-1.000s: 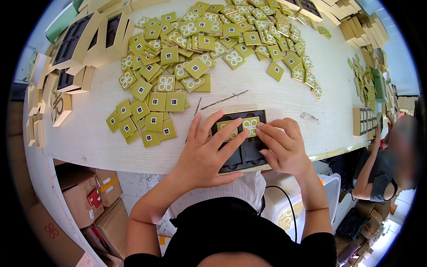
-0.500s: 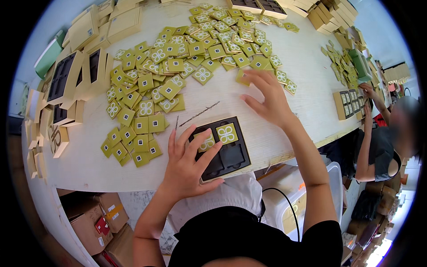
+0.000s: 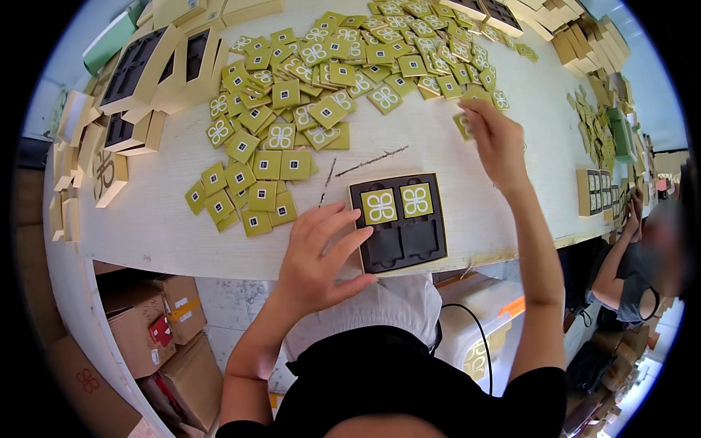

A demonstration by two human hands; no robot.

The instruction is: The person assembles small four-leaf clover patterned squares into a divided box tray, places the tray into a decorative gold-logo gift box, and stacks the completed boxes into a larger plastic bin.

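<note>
We see the white table (image 3: 164, 233) spanning the frame, its front edge bowing below centre, pale surface open for moving right of centre. A heap of green tiles (image 3: 337, 48) crowds the upper middle, many overlapping and hard to separate. At centre lies a black-trayed box (image 3: 418, 242), two patterned tiles (image 3: 379, 207) in its upper compartments. Our left hand (image 3: 318, 255), spread, touches its left edge. Our right hand (image 3: 500, 142), upper right, bends its fingers over a lone tile (image 3: 463, 126), partly covered at their left; we cannot tell whether they pinch it.
</note>
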